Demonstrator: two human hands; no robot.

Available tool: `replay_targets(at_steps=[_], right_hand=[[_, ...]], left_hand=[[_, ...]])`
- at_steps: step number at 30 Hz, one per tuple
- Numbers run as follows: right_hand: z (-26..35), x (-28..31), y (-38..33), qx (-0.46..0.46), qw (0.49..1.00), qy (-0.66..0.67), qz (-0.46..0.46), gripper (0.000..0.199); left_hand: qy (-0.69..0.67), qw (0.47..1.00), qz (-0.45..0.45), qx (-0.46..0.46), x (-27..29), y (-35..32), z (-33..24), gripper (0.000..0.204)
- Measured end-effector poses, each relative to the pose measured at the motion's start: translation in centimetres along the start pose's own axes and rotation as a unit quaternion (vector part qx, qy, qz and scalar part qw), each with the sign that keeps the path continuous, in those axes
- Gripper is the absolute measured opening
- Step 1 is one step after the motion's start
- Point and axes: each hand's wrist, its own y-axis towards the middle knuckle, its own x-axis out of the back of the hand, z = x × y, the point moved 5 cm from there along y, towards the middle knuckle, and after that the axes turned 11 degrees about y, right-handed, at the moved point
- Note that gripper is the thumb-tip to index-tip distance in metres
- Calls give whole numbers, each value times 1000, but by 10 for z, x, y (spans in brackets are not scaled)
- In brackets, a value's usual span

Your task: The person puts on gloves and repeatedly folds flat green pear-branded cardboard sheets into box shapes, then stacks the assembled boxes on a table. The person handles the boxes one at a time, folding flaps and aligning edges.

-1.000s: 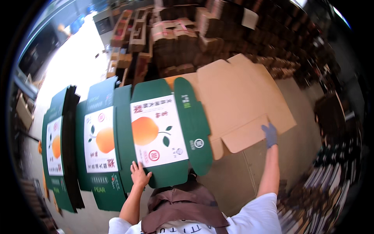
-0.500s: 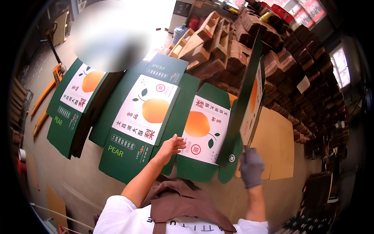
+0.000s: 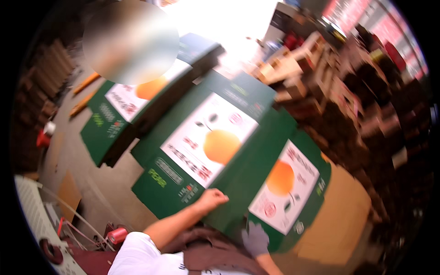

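Note:
A flat green carton sheet (image 3: 256, 165) with white panels and orange fruit pictures lies in front of me. My bare left hand (image 3: 211, 200) rests with curled fingers on its near edge, between the two picture panels. My right hand (image 3: 255, 238), in a grey glove, presses on the sheet's near right edge below the right fruit panel. The picture is blurred by motion, so the grip is hard to read.
More green carton sheets (image 3: 123, 114) lie stacked to the left on the concrete floor. A plain brown cardboard sheet (image 3: 341, 220) lies under the right side. Wooden pallets and dark stacked boxes (image 3: 366, 110) fill the right. A red tape roll (image 3: 117, 235) sits near left.
The right flap that stood upright half a second ago now lies flat. My view has swung left and down. My gloved right hand moved onto the near edge; my left hand stays on the sheet.

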Motion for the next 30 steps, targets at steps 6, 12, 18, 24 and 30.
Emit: replay_targets(at_steps=[6,12,18,24,30], right_hand=[[-60,55,140,70,984,162,28,40],[-34,159,345,302,942,-100,-107,52],[6,178,432,265,911,-315,37,52],[24,176,446,324,886,-328,47,22],[22,192,447,310,886,-335,83,13]], left_hand=[[37,998,-51,20,-16,-14,50,26],[61,995,-72,-38,-27,-35,41,18],[-33,996,-78,16,-8,-48,39,13],[-44,995,-81,31,9,-42,53,13],[51,985,-164,-13,25,-37,59,13]])
